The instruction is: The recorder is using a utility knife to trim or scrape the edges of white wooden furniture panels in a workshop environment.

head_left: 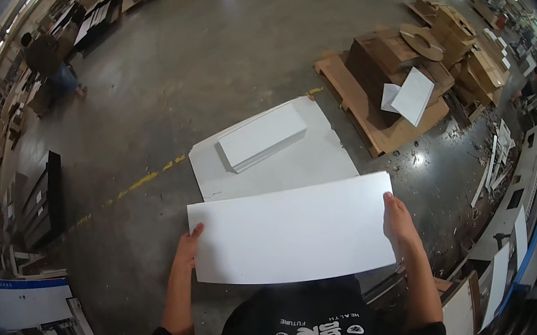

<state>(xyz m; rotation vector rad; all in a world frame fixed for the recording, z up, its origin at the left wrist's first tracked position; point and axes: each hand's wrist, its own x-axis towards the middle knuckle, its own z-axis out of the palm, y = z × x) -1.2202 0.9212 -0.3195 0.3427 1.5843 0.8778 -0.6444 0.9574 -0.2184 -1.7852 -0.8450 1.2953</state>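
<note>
A white rectangular panel (293, 235) is held out flat in front of my body. My left hand (189, 247) grips its left edge, thumb on the top face, fingers mostly hidden underneath. At the opposite edge, my right hand (399, 218) closes on the panel the same way. Beyond it, a neat stack of similar white panels (263, 135) rests on a large white board (318, 161) low down. The held panel covers the near part of that board.
To the right, a wooden pallet (373, 137) carries cardboard boxes (377, 62) and white pieces (414, 97). Offcuts (488, 162) litter the floor beside a long machine (513, 199). Dark panels (42, 200) stand at left. A person (51, 60) is at the far left.
</note>
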